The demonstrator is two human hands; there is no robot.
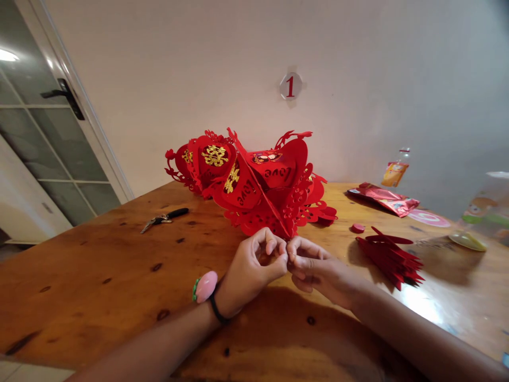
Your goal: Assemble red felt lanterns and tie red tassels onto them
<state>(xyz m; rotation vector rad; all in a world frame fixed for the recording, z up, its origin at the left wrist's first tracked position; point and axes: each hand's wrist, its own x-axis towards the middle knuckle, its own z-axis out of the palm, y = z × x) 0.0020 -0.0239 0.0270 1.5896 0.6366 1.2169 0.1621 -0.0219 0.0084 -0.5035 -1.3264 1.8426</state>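
A red cut-paper lantern (254,185) with gold ornaments and LOVE lettering lies on its side on the wooden table, just beyond my fingers. My left hand (256,260) is closed, thumb and fingertips pinched together; what lies between them is too small to make out. Fingertip to fingertip with it, my right hand (318,268) is pinched too, and a thin thread-like strand (292,253) shows at its thumb and forefinger. The lantern's near tip comes down right behind both hands. Around my left wrist is a black band with a pink ornament (207,286).
Keys (164,219) lie left on the table (107,297). To the right are a stack of folded red paper pieces (392,257), a red cap (357,228), a red packet (384,198), a bottle (396,167) and a clear plastic container (487,207). A wall stands behind.
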